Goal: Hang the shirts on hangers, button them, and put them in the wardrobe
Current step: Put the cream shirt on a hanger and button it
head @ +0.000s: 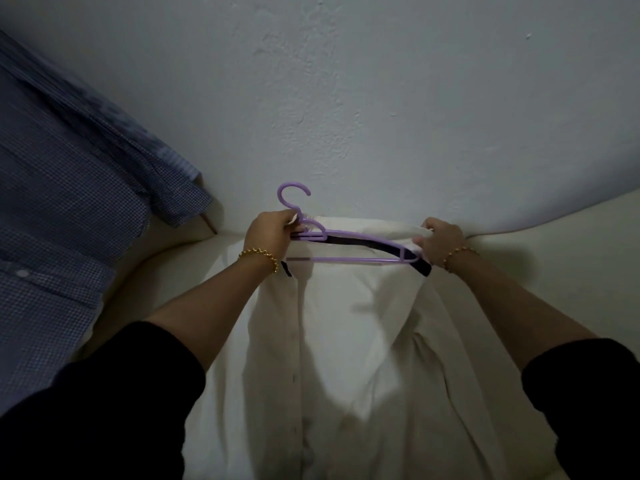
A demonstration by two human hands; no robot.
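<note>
Presently the white shirt (346, 341) lies front-up on the pale bed (554, 244), its collar end toward the wall (346, 81), with the purple hanger (346, 252) set across the shoulders. My left hand (270, 233) is clenched on the hanger's neck just below the hook, pinching collar cloth with it; my right hand (440, 240) grips the shirt's right shoulder, drawing it over the hanger's far tip. Placket is open — no buttons fastened yet, by my judgement. The fabric looks light, soft and limp (it will sag and slide off smooth plastic), so hold belongs at the shoulder seams and collar, never the loose front. The hanger is stiff and light; its neck is the sound grip. A blue checked shirt (62, 220) lies at left — untouched.
</note>
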